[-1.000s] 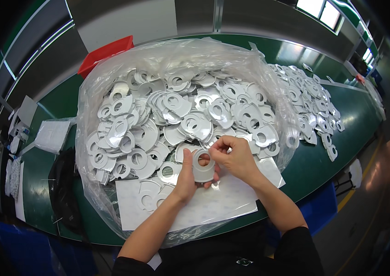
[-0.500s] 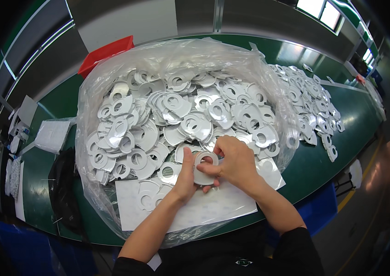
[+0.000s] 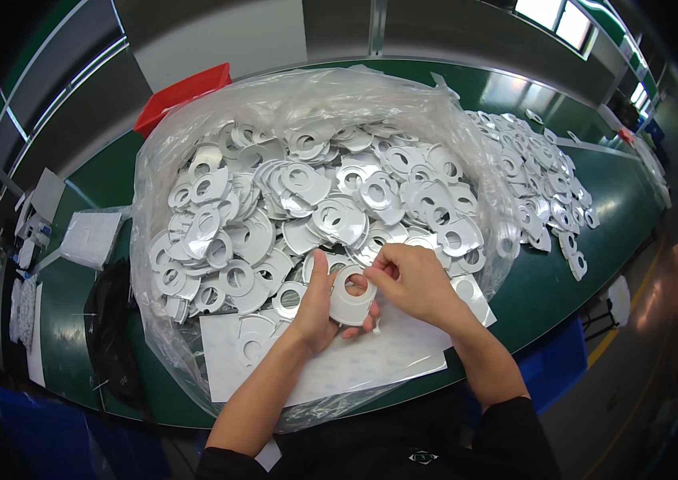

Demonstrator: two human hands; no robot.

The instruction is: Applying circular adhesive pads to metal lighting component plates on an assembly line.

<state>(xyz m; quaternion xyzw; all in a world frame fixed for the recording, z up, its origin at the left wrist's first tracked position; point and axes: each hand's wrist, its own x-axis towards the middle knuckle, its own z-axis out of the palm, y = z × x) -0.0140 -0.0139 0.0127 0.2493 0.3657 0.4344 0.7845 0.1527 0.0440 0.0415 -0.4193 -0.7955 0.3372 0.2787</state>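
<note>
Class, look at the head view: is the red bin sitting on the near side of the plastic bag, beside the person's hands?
No: the red bin lies beyond the plastic bag, at the table's far left edge.

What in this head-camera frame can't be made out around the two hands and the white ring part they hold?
- White ring part: its underside and left rim, covered by the left hand.
- Right hand: its fingertips at the part's hole are too small to tell the grip.
- White sheet: partly under both forearms.
- Clear plastic bag: deeper parts buried under the pile.
- Red bin: mostly behind the bag.
</note>
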